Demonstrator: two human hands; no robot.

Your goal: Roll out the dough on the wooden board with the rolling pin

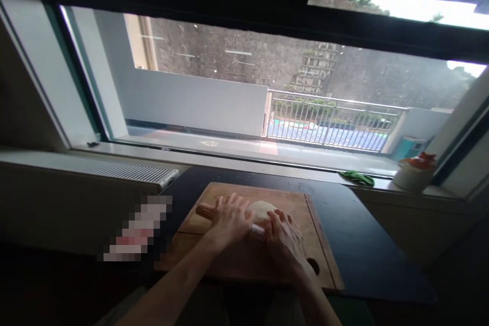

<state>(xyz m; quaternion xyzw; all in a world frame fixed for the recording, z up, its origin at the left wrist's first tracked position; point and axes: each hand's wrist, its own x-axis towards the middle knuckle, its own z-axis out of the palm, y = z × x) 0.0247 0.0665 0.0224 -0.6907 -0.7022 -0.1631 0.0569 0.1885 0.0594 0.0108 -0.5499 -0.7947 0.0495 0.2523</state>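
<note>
On the wooden cutting board (248,265) a pale round of dough (260,209) lies flat, partly covered by my hands. A wooden rolling pin (205,211) crosses the board at a slant, just in front of the dough. My left hand (231,218) is on the pin's left part, its fingers laid over the wood. Over the right part, my right hand (284,234) bends its fingers across the pin and hides that end. Between the hands a short, light stretch of the pin shows. Both palms face down.
The board rests on a dark table (367,244) below a window. On the sill are a green cloth (358,178) and a white pot with an orange top (415,172). A radiator (95,168) stands at left. A blurred patch (139,232) covers something beside the board.
</note>
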